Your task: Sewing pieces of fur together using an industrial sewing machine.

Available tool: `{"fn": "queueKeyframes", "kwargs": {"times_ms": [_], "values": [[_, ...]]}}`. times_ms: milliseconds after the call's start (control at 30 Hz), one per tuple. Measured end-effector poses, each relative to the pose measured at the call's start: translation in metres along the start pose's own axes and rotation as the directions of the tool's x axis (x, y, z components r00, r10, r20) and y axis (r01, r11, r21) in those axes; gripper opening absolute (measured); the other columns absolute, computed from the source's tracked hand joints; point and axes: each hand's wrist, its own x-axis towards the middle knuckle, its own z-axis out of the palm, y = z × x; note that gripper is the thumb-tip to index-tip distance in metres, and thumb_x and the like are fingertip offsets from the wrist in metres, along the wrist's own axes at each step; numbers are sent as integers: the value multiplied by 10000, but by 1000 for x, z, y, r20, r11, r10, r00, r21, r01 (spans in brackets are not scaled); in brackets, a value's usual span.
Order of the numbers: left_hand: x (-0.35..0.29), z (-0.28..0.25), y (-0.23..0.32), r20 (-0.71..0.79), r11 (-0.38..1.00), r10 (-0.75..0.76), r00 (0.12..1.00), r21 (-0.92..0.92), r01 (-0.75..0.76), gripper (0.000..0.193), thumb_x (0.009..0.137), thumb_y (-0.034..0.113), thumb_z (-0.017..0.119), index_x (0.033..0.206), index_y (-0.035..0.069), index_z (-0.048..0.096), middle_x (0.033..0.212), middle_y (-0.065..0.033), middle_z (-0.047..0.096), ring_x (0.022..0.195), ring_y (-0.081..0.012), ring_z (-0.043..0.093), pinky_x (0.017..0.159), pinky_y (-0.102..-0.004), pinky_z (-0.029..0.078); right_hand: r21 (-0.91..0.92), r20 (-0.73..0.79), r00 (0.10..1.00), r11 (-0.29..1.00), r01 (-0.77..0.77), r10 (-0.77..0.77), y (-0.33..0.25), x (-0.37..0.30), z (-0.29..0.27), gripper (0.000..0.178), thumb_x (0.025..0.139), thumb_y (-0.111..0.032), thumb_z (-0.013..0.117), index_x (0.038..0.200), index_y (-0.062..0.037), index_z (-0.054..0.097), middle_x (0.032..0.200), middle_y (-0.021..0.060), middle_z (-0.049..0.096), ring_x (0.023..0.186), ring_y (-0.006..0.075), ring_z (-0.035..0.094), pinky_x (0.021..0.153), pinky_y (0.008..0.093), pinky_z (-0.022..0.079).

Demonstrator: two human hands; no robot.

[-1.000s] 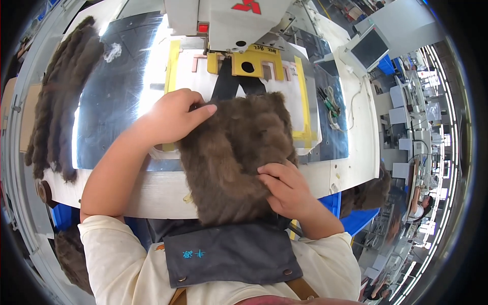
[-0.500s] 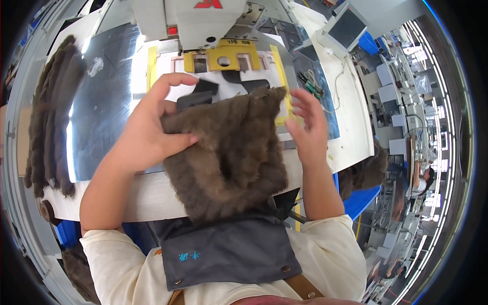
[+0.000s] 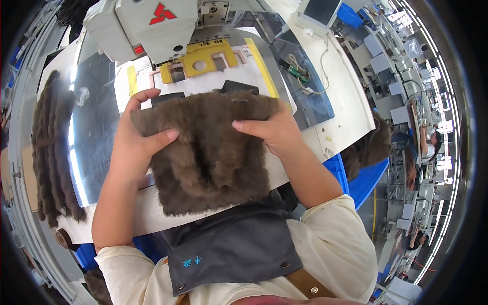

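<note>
A brown fur piece [image 3: 213, 157] hangs between my hands, in front of the sewing machine [image 3: 152, 25]. My left hand [image 3: 140, 134] grips its upper left side, thumb on the fur and fingers behind. My right hand [image 3: 272, 127] holds the upper right corner the same way. The fur sags in a deep fold at the middle, its lower edge in front of my dark apron [image 3: 239, 244]. Dark strips [image 3: 239, 87] show just past its top edge. Beyond lies a yellow template [image 3: 203, 62] with cut-outs, under the machine head.
Long rolls of brown fur [image 3: 53, 147] lie at the table's left. Green-handled snips [image 3: 297, 72] and a pale cord rest on the right. A monitor [image 3: 317, 14] stands at the back right. More fur [image 3: 363, 145] fills a blue bin [image 3: 368, 175] beside the table.
My right hand has closed on the fur's upper right corner, from open beside it. The fur's top edge is now spread straighter between both hands. The whole view has shifted.
</note>
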Motion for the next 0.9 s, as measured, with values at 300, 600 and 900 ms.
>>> {"fn": "queueKeyframes", "kwargs": {"times_ms": [300,600,900], "values": [[-11,2,2,-6,989,146,989,1,-146,731,708,-172,727,1357,46,469,1085,-129,689,1000,-193,685,889,-320,564,-115,-50,985,981,156,-163,0,-19,1,311,794,-63,869,1057,35,736,1039,58,757,960,106,677,860,284,543],[-25,9,5,36,945,319,947,70,-321,728,691,-191,702,1335,8,429,1060,-140,682,936,-188,693,813,-292,572,-373,31,958,886,275,-284,-33,-32,5,306,773,-104,898,1025,4,762,969,24,753,924,91,664,843,276,538],[-36,1,-3,191,888,416,889,127,-442,686,745,-144,672,1362,17,418,997,-148,711,894,-175,696,750,-275,551,-176,-75,966,957,230,-246,-36,-42,7,219,818,-64,852,1002,31,778,902,29,754,819,71,650,726,241,517]]}}
